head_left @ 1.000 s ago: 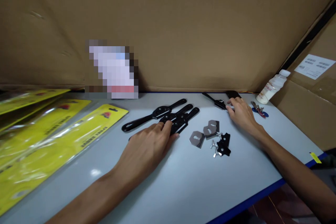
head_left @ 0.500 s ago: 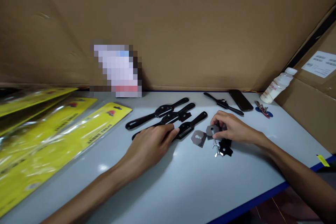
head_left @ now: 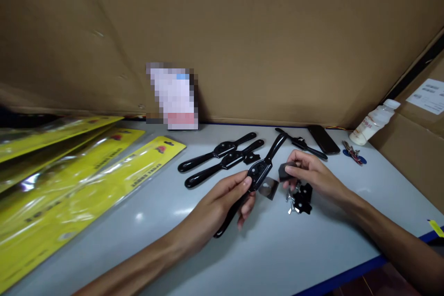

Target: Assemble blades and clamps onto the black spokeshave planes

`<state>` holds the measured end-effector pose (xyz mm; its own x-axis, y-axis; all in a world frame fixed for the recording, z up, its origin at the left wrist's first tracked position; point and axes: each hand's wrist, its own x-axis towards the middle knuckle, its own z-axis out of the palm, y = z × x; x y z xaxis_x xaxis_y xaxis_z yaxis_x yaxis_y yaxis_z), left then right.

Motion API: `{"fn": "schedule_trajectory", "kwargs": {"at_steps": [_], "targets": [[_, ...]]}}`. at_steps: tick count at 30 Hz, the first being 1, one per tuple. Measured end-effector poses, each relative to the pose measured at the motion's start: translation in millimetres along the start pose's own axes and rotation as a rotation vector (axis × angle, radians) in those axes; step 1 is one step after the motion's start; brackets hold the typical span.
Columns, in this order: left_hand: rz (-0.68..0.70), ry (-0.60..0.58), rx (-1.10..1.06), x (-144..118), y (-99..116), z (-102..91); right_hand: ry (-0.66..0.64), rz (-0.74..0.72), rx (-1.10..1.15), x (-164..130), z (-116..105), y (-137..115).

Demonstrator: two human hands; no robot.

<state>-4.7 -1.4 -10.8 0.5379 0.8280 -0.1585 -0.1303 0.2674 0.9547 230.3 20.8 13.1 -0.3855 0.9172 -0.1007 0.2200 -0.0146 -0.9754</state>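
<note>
My left hand (head_left: 227,194) is closed around a black spokeshave body (head_left: 258,173), lifted and tilted with one handle pointing up and away. Between the thumb and fingers of my right hand (head_left: 307,171) is a dark grey flat blade (head_left: 286,172). Another grey blade (head_left: 268,189) lies on the table between my hands. Under my right hand rest small silver thumbscrews (head_left: 293,207) and black lobed cap plates (head_left: 304,200). Two more spokeshave bodies lie behind my left hand, the nearer one (head_left: 208,173) with a black cap plate (head_left: 251,158) beside it.
Yellow spokeshave packages (head_left: 138,180) in clear plastic cover the left side. Toward the back right are another spokeshave (head_left: 310,149), a dark phone (head_left: 323,138), keys (head_left: 354,153) and a white bottle (head_left: 373,122). A cardboard wall (head_left: 243,46) stands behind the table.
My left hand has raised the nearest spokeshave off the table and tilted it. My right hand has lifted the blade from the surface. The view has shifted slightly.
</note>
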Motion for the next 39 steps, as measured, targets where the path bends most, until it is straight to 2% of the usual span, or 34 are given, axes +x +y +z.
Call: {"fn": "schedule_trajectory", "kwargs": {"at_steps": [5,8,12,15,19,23,28,35,39], "targets": [[-0.004,-0.057,0.039,-2.5,-1.2,-0.2,-0.091,0.109,0.057,-10.6,25.6,-0.9],[-0.02,-0.06,0.081,-4.5,-0.5,-0.2,-0.076,0.132,0.041,-16.2,34.5,-2.9],[-0.08,-0.12,0.089,-6.3,0.3,0.6,-0.089,0.162,0.12,-18.5,40.5,-2.2],[-0.082,-0.115,0.137,-7.4,1.4,2.5,-0.103,0.196,0.194,-18.0,42.1,1.1],[-0.005,-0.094,0.152,-7.4,0.9,4.1,-0.12,0.202,0.274,-16.6,42.8,5.3],[-0.045,-0.117,0.169,-7.4,2.2,4.0,-0.094,0.176,0.291,-15.2,42.4,7.5],[-0.085,-0.113,0.193,-7.3,3.6,4.1,-0.061,0.187,0.243,-14.5,41.5,7.0],[-0.047,-0.112,0.224,-3.5,0.6,3.1,-0.06,0.193,0.187,-14.7,43.4,4.0],[-0.075,-0.104,0.217,-3.4,1.1,0.9,-0.081,0.227,0.052,-15.2,37.6,-4.2]]}}
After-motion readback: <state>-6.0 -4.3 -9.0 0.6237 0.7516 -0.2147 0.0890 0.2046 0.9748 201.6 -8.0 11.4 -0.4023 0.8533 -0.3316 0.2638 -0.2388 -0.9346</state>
